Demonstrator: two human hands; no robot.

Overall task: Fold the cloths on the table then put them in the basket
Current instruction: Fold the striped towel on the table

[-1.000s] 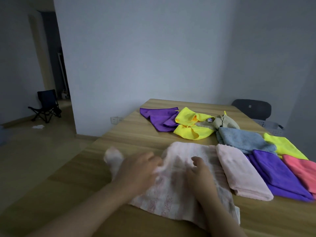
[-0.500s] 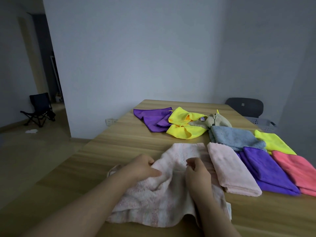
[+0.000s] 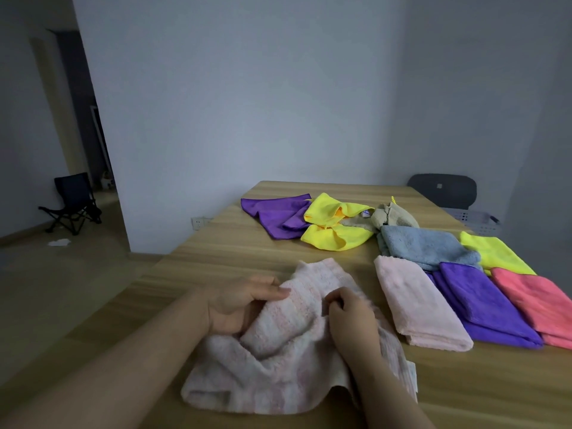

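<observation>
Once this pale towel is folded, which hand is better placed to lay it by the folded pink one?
Likely the right hand: it pinches the pale towel on the side nearest the folded pink cloth; the left hand would cross over.

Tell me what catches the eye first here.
A left hand and right hand grip a rumpled pale pink towel at the table's near edge. Right of it lie folded cloths: a light pink towel, a purple cloth, a coral cloth. Farther back sits a crumpled bright yellow cloth.
</observation>
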